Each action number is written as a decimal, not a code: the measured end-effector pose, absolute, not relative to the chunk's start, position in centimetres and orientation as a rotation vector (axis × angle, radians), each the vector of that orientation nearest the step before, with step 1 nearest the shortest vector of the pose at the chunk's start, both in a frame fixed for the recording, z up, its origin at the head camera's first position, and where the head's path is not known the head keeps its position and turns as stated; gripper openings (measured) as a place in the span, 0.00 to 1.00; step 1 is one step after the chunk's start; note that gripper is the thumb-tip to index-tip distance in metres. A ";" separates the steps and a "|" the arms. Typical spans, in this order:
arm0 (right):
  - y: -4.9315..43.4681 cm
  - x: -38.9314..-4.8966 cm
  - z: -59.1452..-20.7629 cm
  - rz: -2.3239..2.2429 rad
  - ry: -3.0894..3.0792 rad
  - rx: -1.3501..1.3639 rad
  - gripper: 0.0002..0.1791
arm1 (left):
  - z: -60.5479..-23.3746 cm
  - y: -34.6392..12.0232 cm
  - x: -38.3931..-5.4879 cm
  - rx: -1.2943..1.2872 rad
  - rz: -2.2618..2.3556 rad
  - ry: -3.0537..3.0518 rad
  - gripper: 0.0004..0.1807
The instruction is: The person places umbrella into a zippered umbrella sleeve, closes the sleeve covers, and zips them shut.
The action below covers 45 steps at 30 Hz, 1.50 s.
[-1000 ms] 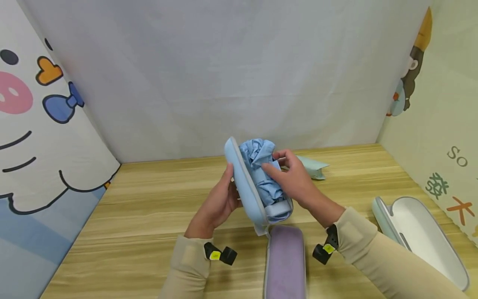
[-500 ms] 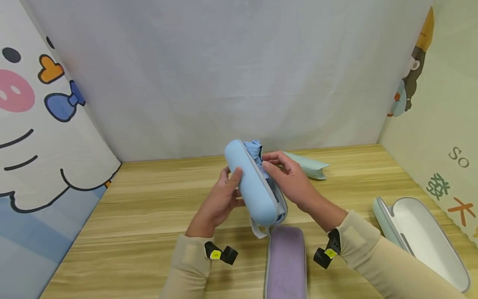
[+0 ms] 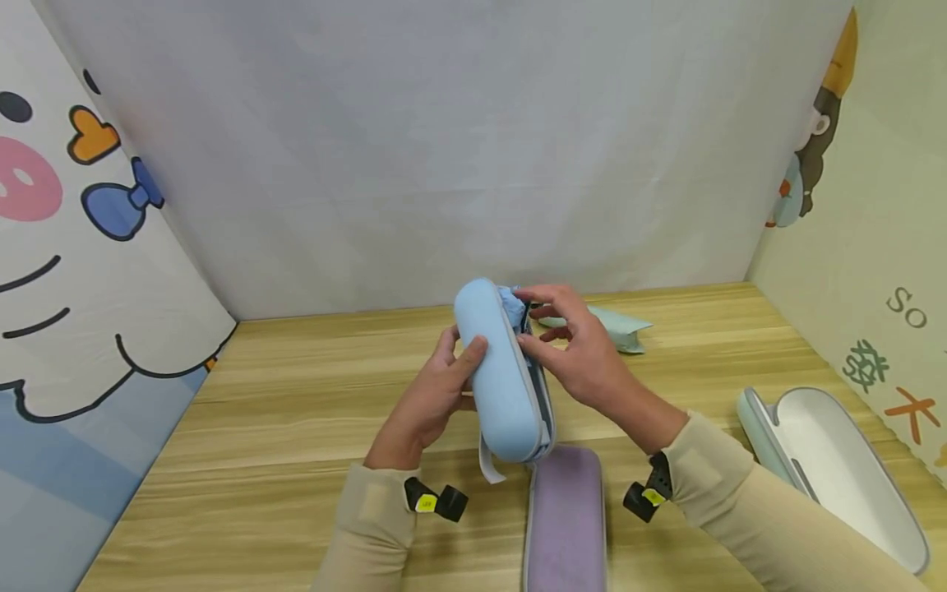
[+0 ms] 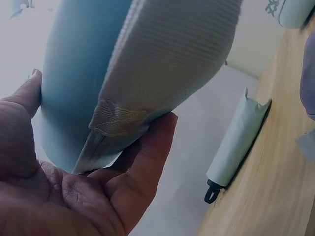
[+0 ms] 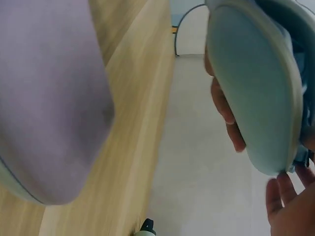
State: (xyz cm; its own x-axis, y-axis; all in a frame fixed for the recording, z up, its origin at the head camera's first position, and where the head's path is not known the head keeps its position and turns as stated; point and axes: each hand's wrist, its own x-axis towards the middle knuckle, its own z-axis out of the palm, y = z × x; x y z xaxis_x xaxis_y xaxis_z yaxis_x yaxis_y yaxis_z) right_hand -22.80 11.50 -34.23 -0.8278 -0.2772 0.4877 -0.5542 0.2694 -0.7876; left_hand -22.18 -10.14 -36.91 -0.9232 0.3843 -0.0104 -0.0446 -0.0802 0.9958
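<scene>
A light blue hard case (image 3: 497,374) is held up above the table, tilted, its two halves parted along the right side. Crumpled blue fabric (image 3: 511,305) shows in the gap at the upper end; the rest is hidden inside. My left hand (image 3: 432,390) grips the case from the left, thumb on its outer shell and fingers underneath, as the left wrist view also shows. On the other side my right hand (image 3: 584,353) has bent fingers and thumb at the parted edge, pinching the case near the fabric. A pale strap (image 3: 488,462) hangs from the lower end.
A purple case (image 3: 568,526) lies just in front of the blue one. At the right rests an open mint case (image 3: 843,473) with a white inside. Behind my right hand lies a mint folded umbrella (image 4: 238,140) with a black loop. A grey-white cloth wall (image 3: 473,164) stands behind the table.
The blue case has turned so its outer shell faces me, and its halves have come closer together over the blue fabric. My right hand's fingers have shifted along the opening edge.
</scene>
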 end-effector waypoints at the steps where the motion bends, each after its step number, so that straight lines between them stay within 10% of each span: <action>1: 11.4 -22.8 -34.3 1.519 -2.268 0.800 0.25 | -36.9 -10.1 -22.1 0.363 2.078 1.909 0.53; 8: 11.3 -22.5 -34.9 1.322 -2.227 0.851 0.09 | -36.4 -9.7 -21.8 0.317 2.060 1.969 0.47; 32: 11.5 -23.2 -34.6 1.877 -2.259 0.521 0.13 | -36.2 -9.4 -21.5 0.403 1.965 2.006 0.44; 45: 11.1 -22.1 -35.1 1.671 -2.329 0.785 0.18 | -35.8 -9.6 -21.6 0.288 2.029 2.035 0.44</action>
